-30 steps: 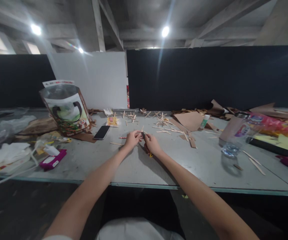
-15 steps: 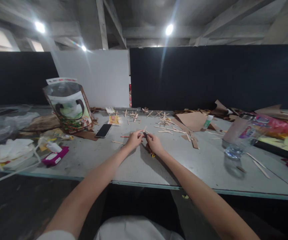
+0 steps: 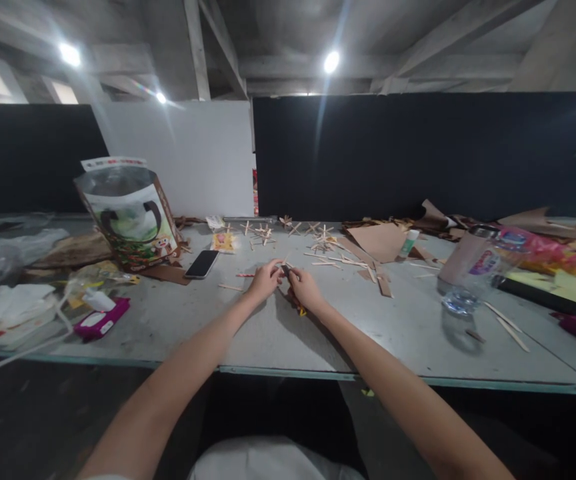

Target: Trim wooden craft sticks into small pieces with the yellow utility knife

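Observation:
Above the middle of the grey table, my left hand (image 3: pixel 267 280) is closed in a pinch on a thin wooden stick (image 3: pixel 287 257), whose tip pokes up past the fingers. My right hand (image 3: pixel 306 291) wraps round a small hand tool (image 3: pixel 285 269) with a dark head and a yellow-orange end (image 3: pixel 302 311) showing below the palm. The tool's head meets the stick between both hands; its exact kind is hidden by the fingers. Left of my hands lie a red-striped stick (image 3: pixel 245 275) and a plain wooden stick (image 3: pixel 231 287).
Crossed stick pieces (image 3: pixel 295 229) and loose sticks (image 3: pixel 341 259) lie beyond my hands. A phone (image 3: pixel 201 264) and a large printed bag (image 3: pixel 131 217) are leftward. Cardboard (image 3: pixel 378 240), a green-white tube (image 3: pixel 408 245) and a clear bottle (image 3: pixel 463 300) occupy the right side.
The view has turned slightly right, so everything sits a little further left. Both hands keep their hold and stay close together, with barely any movement.

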`<state>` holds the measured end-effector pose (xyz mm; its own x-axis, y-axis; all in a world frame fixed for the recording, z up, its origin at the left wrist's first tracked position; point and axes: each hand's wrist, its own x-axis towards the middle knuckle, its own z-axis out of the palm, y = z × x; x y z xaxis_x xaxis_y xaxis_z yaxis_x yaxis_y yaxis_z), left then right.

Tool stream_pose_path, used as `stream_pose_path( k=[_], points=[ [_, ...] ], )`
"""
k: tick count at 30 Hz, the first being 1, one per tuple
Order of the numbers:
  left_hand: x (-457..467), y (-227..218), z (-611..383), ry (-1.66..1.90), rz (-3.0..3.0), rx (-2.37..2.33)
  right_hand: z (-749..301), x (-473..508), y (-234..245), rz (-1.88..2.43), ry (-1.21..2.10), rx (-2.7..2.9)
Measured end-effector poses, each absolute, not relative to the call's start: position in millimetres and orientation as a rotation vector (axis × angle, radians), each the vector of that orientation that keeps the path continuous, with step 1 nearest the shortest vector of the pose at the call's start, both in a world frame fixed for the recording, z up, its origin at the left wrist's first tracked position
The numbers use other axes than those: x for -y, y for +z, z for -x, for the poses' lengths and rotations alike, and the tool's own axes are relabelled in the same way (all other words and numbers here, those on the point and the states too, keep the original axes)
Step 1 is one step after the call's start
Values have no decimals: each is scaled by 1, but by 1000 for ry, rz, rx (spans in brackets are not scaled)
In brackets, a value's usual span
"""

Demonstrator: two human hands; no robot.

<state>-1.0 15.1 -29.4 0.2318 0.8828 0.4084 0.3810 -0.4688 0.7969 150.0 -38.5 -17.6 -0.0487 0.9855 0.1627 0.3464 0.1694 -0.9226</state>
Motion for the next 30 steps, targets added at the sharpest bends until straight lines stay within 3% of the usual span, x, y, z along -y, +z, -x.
stream_pose_path(
  k=[30],
  points=[
    [-12, -27, 1, 1123, -2043, -1137, -150, 33, -24, 1369, 835, 1561]
  ],
)
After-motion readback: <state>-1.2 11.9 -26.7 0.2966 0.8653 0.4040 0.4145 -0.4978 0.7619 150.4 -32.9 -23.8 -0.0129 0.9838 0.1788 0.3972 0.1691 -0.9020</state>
